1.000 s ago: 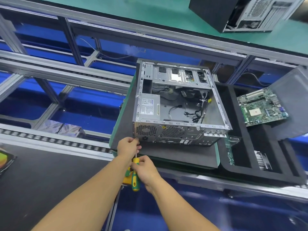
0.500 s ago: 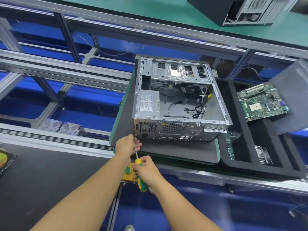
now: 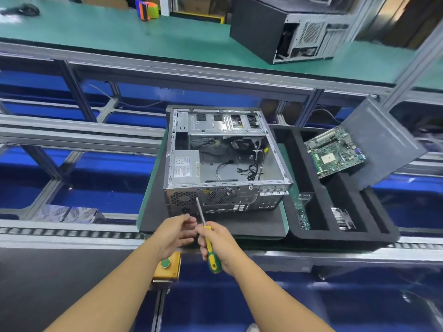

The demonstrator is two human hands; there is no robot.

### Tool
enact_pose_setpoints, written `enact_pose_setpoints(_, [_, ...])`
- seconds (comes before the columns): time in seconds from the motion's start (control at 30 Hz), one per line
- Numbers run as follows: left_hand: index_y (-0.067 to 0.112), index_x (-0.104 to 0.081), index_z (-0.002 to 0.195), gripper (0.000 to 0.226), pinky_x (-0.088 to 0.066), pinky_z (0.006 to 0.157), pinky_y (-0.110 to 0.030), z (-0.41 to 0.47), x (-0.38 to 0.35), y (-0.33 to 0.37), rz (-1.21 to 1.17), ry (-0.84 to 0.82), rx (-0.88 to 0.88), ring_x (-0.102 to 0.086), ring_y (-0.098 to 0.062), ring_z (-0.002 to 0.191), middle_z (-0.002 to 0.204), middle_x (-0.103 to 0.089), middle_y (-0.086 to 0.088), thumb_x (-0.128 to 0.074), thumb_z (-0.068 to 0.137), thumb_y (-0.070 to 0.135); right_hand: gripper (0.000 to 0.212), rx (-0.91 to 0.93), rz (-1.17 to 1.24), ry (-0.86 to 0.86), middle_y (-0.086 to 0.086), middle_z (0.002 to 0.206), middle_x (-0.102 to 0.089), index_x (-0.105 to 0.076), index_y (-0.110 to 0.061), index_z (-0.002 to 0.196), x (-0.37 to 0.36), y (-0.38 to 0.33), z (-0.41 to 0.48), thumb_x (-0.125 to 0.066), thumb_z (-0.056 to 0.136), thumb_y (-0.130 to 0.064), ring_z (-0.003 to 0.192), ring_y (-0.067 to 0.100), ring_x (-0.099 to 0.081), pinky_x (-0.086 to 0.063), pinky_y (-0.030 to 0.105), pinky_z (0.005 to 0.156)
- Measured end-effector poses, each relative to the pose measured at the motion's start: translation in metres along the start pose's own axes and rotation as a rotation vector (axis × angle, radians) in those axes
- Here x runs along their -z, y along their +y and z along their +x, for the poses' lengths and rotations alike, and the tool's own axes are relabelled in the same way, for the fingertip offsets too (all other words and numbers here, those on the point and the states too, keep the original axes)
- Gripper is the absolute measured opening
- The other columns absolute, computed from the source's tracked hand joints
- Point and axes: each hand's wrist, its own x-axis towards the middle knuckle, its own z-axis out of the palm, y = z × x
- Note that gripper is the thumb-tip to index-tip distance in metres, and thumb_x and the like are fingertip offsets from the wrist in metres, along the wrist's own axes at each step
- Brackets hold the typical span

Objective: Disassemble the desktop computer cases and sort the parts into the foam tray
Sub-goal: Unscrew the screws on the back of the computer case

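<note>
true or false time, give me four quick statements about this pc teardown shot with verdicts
1. The right hand grips the screwdriver. True.
2. The screwdriver's handle is red. False: it is green and yellow.
3. A motherboard lies on the foam tray. True.
4. The near computer case is closed up. False: its upper side is open, with cables showing inside.
</note>
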Motion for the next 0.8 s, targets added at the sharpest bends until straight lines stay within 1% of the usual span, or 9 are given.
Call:
enact_pose_setpoints(0.07, [0.01, -0.07, 0.104, 0.02, -0.053, 0.078, -0.035, -0.007, -0.012, 0.0, 0.004, -0.142, -0.02, -0.066, -0.02, 0.079, 0.087, -0.072, -0.005, -0.056, 0.099, 0.022, 0.018, 0.042, 0.095, 0.007, 0.002, 0.062, -0.052, -0.062, -0.013, 0.096, 0.013, -0.016, -0.009, -0.062, 0.089, -0.03, 0.047, 0.016, -0.043, -0.039, 0.027, 0.047])
enact_pose_setpoints(0.13, [0.007, -0.072, 0.109, 0.021, -0.053, 0.084, -0.036, -0.013, -0.028, 0.002, -0.029, -0.192, -0.045, -0.063, -0.021, 0.084, 0.091, -0.069, -0.006, -0.062, 0.096, 0.02, 0.017, 0.088, 0.186, 0.03, 0.004, 0.062, -0.052, -0.065, -0.014, 0.093, 0.027, -0.028, -0.019, -0.06, 0.087, -0.029, 0.047, 0.016, -0.043, -0.039, 0.027, 0.047])
enact_pose_setpoints(0.27, [0.003, -0.074, 0.106, 0.018, -0.054, 0.074, -0.03, -0.019, -0.069, 0.005, -0.044, -0.242, -0.084, -0.065, -0.015, 0.073, 0.086, -0.069, -0.006, -0.063, 0.093, 0.011, 0.021, 0.138, 0.303, 0.092, 0.004, 0.065, -0.054, -0.061, -0.009, 0.105, 0.065, -0.044, -0.04, -0.041, 0.1, -0.014, 0.05, 0.017, -0.046, -0.041, 0.027, 0.05])
enact_pose_setpoints(0.37, [0.002, -0.073, 0.108, 0.019, -0.058, 0.068, -0.025, -0.019, -0.107, 0.003, 0.0, -0.33, -0.108, -0.068, -0.013, 0.071, 0.085, -0.072, -0.007, -0.061, 0.093, 0.004, 0.024, 0.193, 0.37, 0.118, 0.006, 0.069, -0.056, -0.061, -0.006, 0.113, 0.1, -0.051, -0.058, -0.041, 0.101, -0.014, 0.053, 0.018, -0.048, -0.043, 0.029, 0.053])
enact_pose_setpoints(0.5, [0.002, -0.074, 0.107, 0.019, -0.06, 0.073, -0.027, -0.013, -0.173, -0.002, 0.153, -0.49, -0.126, -0.073, -0.018, 0.079, 0.098, -0.076, -0.017, -0.06, 0.095, 0.003, 0.027, 0.259, 0.43, 0.151, 0.008, 0.072, -0.057, -0.058, -0.003, 0.121, 0.153, -0.062, -0.081, -0.043, 0.101, -0.015, 0.054, 0.018, -0.05, -0.046, 0.03, 0.053])
enact_pose_setpoints(0.6, [0.0, -0.077, 0.096, 0.012, -0.058, 0.065, -0.027, -0.002, -0.228, -0.01, 0.318, -0.452, -0.17, -0.071, -0.017, 0.072, 0.091, -0.076, -0.017, -0.067, 0.093, 0.008, 0.023, 0.26, 0.323, 0.287, 0.006, 0.068, -0.059, -0.057, -0.004, 0.118, 0.198, -0.074, -0.092, -0.041, 0.104, -0.012, 0.051, 0.017, -0.051, -0.046, 0.027, 0.049])
enact_pose_setpoints(0.7, [0.002, -0.075, 0.083, 0.009, -0.054, 0.059, -0.03, 0.016, -0.281, -0.017, 0.5, -0.338, -0.263, -0.065, -0.019, 0.062, 0.07, -0.071, -0.013, -0.071, 0.089, 0.006, 0.018, 0.205, 0.09, 0.482, 0.004, 0.067, -0.059, -0.061, -0.009, 0.11, 0.25, -0.083, -0.099, -0.045, 0.102, -0.012, 0.049, 0.017, -0.051, -0.045, 0.028, 0.049])
enact_pose_setpoints(0.77, [0.009, -0.077, 0.08, 0.008, -0.057, 0.061, -0.031, 0.031, -0.311, -0.019, 0.669, -0.251, -0.366, -0.063, -0.016, 0.058, 0.064, -0.071, -0.005, -0.073, 0.087, 0.008, 0.015, 0.145, 0.02, 0.573, 0.005, 0.071, -0.059, -0.061, -0.013, 0.105, 0.285, -0.084, -0.102, -0.046, 0.102, -0.015, 0.05, 0.016, -0.051, -0.045, 0.029, 0.049])
enact_pose_setpoints(0.8, [0.013, -0.078, 0.082, 0.007, -0.057, 0.067, -0.03, 0.04, -0.325, -0.019, 0.782, -0.201, -0.43, -0.063, -0.014, 0.06, 0.068, -0.073, -0.001, -0.074, 0.087, 0.011, 0.014, 0.12, -0.005, 0.613, 0.006, 0.073, -0.059, -0.06, -0.014, 0.102, 0.302, -0.084, -0.103, -0.046, 0.102, -0.016, 0.05, 0.016, -0.051, -0.045, 0.029, 0.05])
